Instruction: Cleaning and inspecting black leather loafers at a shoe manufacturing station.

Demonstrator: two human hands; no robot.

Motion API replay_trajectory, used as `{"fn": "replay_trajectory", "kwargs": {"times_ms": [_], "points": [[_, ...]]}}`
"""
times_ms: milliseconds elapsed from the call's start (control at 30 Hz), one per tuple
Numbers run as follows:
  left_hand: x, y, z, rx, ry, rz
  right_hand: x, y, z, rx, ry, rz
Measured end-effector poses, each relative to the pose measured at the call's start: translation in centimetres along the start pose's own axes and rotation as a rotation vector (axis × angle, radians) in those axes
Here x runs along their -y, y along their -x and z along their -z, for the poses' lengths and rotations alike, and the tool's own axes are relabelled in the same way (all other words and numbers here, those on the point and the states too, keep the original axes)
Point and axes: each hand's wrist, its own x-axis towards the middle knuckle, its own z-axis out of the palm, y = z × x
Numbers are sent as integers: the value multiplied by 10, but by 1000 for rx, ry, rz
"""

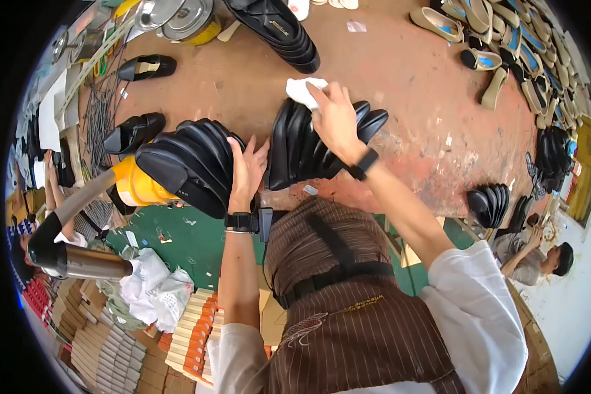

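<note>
My right hand (338, 125) is closed on a crumpled white cloth (305, 90), held at the far edge of a row of glossy black shoes (297, 141). These shoes stand packed side by side near the table's front edge. My left hand (247, 172) has its fingers apart and sits between this row and a second bunch of black shoes (194, 161) on the left. Its thumb side lies against that left bunch, and no object shows in its grasp. The cloth's lower part is hidden by my right fingers.
Another line of black shoes (276, 33) lies at the table's far side. Beige shoes (492, 39) are heaped at the far right, black ones (489, 202) at the near right. A yellow round machine part (134, 184) and metal pipe (92, 259) stand left. Two people work nearby.
</note>
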Motion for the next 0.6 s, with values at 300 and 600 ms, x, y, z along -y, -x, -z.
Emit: {"fn": "replay_trajectory", "kwargs": {"times_ms": [300, 600], "points": [[-11, -5, 7, -87, -194, 42, 64, 123, -26, 546, -148, 234], [-3, -25, 6, -165, -327, -30, 54, 175, -43, 960, -143, 229]]}}
